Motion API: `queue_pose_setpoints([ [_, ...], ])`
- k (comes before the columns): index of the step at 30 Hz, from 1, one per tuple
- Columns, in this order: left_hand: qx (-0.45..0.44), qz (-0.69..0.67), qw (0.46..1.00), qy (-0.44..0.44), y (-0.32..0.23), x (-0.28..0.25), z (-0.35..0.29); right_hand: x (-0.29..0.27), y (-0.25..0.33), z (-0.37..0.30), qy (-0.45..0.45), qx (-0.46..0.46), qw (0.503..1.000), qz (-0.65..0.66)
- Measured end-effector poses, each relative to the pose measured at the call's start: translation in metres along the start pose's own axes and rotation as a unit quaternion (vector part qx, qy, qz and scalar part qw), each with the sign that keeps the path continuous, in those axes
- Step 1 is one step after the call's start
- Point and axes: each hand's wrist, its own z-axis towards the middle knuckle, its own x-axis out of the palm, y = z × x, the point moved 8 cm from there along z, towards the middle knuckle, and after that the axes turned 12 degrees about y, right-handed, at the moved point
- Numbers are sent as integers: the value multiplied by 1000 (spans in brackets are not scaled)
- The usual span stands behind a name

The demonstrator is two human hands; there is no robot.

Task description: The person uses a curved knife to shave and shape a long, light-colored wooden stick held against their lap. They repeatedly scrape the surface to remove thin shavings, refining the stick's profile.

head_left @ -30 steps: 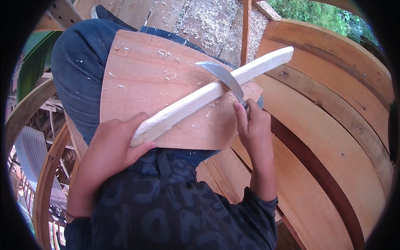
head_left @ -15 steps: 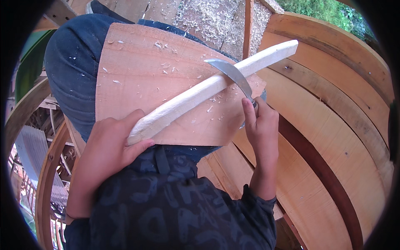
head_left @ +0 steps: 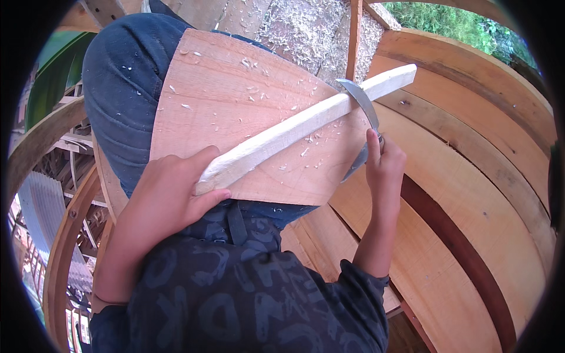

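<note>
A long pale wooden stick (head_left: pixel 288 130), slightly bent, slants across a flat reddish board (head_left: pixel 206 88) lying over my lap. My left hand (head_left: pixel 176 188) is closed round the stick's near end, thumb along its lower side. In my right hand (head_left: pixel 385 162) is a curved-blade knife (head_left: pixel 363 101), its thumb raised along the handle. The blade crosses the stick toward its far end, tip pointing up and left. Most of the handle is hidden by my fingers. Small wood shavings (head_left: pixel 253 90) lie scattered over the board.
Curved wooden planks (head_left: pixel 471 176) rise on the right, with a dark gap between them. A heap of shavings (head_left: pixel 294 29) covers floorboards at the far side. Curved timber ribs (head_left: pixel 70 235) stand at the left, with a corrugated sheet (head_left: pixel 44 206) beyond.
My right hand and the knife have moved right, with the blade closer to the stick's far end. My left hand and the stick's near end have shifted slightly right; the board also appears farther right.
</note>
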Motion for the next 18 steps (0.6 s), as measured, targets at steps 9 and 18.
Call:
queue_pose_setpoints([
  [9, 32, 21, 999, -4, 6, 3, -5, -41, -88, 0, -82, 125, 988, 33],
  [18, 15, -66, 997, 38, 16, 4, -5, 17, 49, -23, 40, -104, 989, 94],
])
